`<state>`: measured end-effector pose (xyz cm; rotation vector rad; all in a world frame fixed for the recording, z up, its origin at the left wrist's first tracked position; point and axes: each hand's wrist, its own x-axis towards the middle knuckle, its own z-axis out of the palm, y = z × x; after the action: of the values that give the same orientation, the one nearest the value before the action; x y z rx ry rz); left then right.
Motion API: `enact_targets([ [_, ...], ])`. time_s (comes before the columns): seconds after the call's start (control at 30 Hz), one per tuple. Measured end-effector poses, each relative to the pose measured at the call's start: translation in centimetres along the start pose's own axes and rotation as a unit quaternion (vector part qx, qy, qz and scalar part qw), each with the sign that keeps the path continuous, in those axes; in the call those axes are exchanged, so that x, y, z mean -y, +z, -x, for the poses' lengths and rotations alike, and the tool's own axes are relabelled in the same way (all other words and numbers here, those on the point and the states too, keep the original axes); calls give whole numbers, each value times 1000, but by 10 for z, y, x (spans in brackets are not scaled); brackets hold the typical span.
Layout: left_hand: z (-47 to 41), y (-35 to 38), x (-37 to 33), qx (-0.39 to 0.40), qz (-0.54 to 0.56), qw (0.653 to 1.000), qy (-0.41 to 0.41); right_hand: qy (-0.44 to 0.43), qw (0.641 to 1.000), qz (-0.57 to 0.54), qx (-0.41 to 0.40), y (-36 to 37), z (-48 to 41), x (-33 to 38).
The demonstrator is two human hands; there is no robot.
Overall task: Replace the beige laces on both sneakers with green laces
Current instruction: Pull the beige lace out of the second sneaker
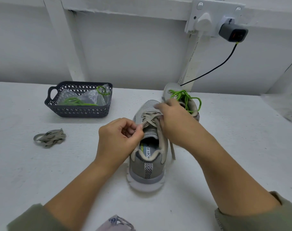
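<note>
A grey sneaker (147, 172) stands in the middle of the white table, heel toward me, still threaded with a beige lace (150, 118). My left hand (118, 137) pinches the lace at the sneaker's left upper eyelets. My right hand (173, 120) rests over the right side of the lacing, fingers curled on the lace; one loose end hangs down the right side. Behind it the second sneaker (171, 90) carries a green lace (185, 97). A removed beige lace (50, 138) lies bundled at the left.
A dark perforated basket (78, 112) at the back left holds a green lace (75, 101) and clear plastic bags. On the wall at the back right, a socket with a charger (233, 33) trails a black cable down to the table. A cloth item (116, 223) lies at the near edge.
</note>
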<state>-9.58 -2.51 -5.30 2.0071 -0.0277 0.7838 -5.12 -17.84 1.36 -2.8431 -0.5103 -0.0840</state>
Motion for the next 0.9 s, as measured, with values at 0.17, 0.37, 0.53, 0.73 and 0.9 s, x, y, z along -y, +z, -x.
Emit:
enact_targets([
  [0.17,1,1,0,8,13,1000,-11,-27,997,74,7,-5,-9,-7],
  [0.37,1,0,0,13,19,1000,-16,83,984,116,-102,0,6,-6],
  [0.53,0,2,1,14,19,1000,-20,-75,993,92,10,-4,-11,-3],
  [0.73,1,2,-1,15,27,999,-32,157,981,95,-67,-8,0,-8],
  [0.9,1,2,-1,15,31,999,-42,-93,989,111,-19,-7,-3,1],
])
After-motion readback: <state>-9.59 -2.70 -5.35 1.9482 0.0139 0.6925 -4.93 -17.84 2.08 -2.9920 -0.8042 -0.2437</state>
